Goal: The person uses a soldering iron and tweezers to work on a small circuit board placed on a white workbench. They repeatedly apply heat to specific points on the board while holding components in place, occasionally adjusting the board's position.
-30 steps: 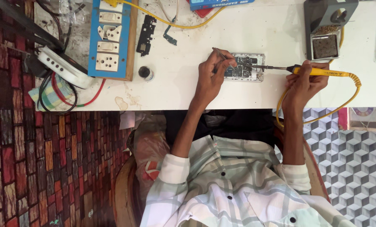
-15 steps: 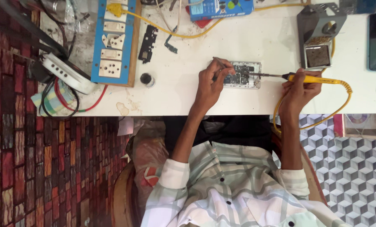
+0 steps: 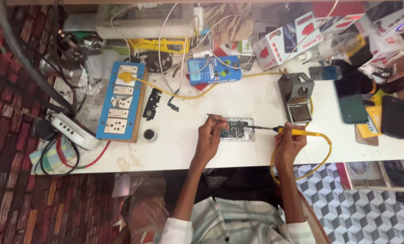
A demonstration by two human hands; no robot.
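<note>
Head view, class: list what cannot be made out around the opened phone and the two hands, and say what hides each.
- Soldering iron tip contact on the opened phone: too small in the head view.
- Thin tool in the left hand: its working end is hidden by the fingers.
- Phone's board parts: too small and blurred.
- Right hand grip underside: hidden by the hand itself.
- Boxes at top right: cut off by the edge.

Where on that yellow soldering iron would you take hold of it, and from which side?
By the yellow handle of the soldering iron, from the cable end on the right, as the right hand does. The thin metal tip points left onto the opened phone, so that end stays free; the handle is the thick, straight part.
</note>
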